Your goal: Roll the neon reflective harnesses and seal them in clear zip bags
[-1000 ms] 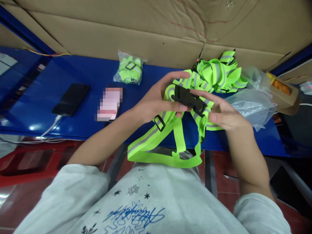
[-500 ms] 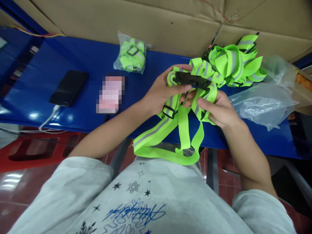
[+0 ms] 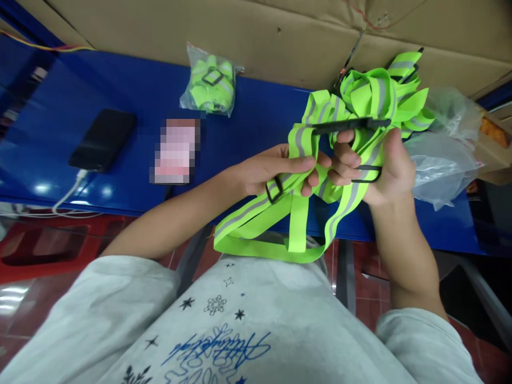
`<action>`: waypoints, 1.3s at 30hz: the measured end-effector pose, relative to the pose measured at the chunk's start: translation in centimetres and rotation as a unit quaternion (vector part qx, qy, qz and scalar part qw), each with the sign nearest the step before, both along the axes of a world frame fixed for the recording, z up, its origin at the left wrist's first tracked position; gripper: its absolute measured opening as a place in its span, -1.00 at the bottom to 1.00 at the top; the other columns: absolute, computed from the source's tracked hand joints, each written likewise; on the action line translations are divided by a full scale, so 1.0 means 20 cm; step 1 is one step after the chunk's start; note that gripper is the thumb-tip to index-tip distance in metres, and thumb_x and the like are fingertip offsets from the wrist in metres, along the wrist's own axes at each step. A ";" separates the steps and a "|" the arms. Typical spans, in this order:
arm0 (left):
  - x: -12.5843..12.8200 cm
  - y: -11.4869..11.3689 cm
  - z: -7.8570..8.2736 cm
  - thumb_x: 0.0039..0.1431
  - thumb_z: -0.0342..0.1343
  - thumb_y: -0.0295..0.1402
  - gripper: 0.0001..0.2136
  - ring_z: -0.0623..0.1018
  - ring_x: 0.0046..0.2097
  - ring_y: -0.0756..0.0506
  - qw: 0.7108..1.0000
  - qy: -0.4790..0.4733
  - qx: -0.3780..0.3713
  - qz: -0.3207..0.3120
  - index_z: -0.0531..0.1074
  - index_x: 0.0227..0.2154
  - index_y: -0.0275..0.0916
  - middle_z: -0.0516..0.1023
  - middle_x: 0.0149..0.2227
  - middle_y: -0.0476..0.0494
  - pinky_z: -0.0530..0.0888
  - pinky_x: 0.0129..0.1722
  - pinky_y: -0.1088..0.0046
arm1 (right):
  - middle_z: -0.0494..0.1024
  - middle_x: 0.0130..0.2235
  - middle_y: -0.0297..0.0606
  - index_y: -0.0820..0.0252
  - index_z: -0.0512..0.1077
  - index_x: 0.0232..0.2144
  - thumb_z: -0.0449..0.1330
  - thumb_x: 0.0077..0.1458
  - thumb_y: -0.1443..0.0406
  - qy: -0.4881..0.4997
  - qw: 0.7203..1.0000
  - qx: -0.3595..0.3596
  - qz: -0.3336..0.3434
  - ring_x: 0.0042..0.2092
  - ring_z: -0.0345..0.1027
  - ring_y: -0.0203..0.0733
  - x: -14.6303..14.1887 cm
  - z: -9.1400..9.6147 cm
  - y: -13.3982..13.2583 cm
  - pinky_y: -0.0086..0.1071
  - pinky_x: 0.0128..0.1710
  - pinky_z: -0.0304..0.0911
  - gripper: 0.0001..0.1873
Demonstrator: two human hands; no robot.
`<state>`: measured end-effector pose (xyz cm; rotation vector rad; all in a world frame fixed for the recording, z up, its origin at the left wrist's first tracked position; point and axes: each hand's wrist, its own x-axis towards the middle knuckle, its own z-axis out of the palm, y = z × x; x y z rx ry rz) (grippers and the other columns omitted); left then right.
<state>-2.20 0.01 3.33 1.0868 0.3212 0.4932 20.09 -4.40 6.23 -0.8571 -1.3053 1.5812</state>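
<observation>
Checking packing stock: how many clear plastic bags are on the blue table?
2. A filled bag with a folded green strap lies near the cardboard; a crumpled bag lies right of the strap pile. That heap may hide others.

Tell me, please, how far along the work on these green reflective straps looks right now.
One bagged strap set lies on the blue table. In hand: left hand and right hand grip another green strap, its black buckle on top. Left over: a loose strap pile and clear bags by the cardboard.
</observation>
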 end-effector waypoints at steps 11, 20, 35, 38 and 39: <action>0.03 -0.04 0.04 0.08 0.46 -0.01 -0.55 0.68 -0.35 -0.11 0.978 0.028 0.153 0.136 0.61 -0.15 -0.28 0.69 -0.31 -0.13 0.66 -0.31 0.31 | 0.58 -0.11 -0.15 -0.01 0.48 -0.01 -0.15 0.31 -0.35 -0.213 0.952 0.137 -0.172 -0.10 0.54 0.02 -0.07 -0.07 -0.03 0.00 -0.17 0.55 -0.27; 0.08 -0.11 -0.01 0.10 0.47 -0.16 -0.68 0.66 0.04 -0.23 0.940 0.050 0.221 0.256 0.65 -0.14 -0.19 0.68 -0.08 -0.10 0.62 -0.02 0.27 | 0.56 0.08 -0.08 -0.04 0.47 0.09 -0.16 0.34 -0.32 -0.265 0.921 0.169 -0.232 0.07 0.48 0.11 -0.13 -0.13 -0.02 0.06 -0.04 0.51 -0.28; 0.09 -0.07 -0.05 0.10 0.45 -0.25 -0.75 0.65 -0.16 -0.13 0.968 0.060 0.124 0.212 0.63 -0.24 -0.28 0.63 -0.32 -0.04 0.62 -0.08 0.32 | 0.52 0.22 -0.10 0.07 0.46 0.13 -0.08 0.44 -0.16 -0.319 0.883 0.281 -0.198 0.30 0.38 0.04 -0.09 -0.14 -0.05 0.00 0.35 0.30 -0.40; 0.08 -0.06 -0.05 0.12 0.43 -0.28 -0.80 0.62 -0.21 -0.09 0.964 0.052 0.132 0.227 0.65 -0.25 -0.27 0.62 -0.33 -0.03 0.58 -0.11 0.34 | 0.44 0.27 -0.04 0.13 0.38 0.27 0.14 0.42 0.00 -0.347 0.816 0.395 -0.242 0.35 0.31 0.02 -0.05 -0.07 -0.04 -0.03 0.40 0.23 -0.47; 0.08 -0.06 -0.05 0.13 0.42 -0.29 -0.81 0.62 -0.21 -0.10 0.963 0.056 0.138 0.223 0.64 -0.26 -0.28 0.61 -0.34 -0.04 0.57 -0.13 0.33 | 0.39 0.30 -0.02 0.15 0.34 0.32 0.20 0.38 0.01 -0.342 0.799 0.423 -0.255 0.35 0.29 0.03 -0.04 -0.05 -0.04 -0.06 0.37 0.28 -0.41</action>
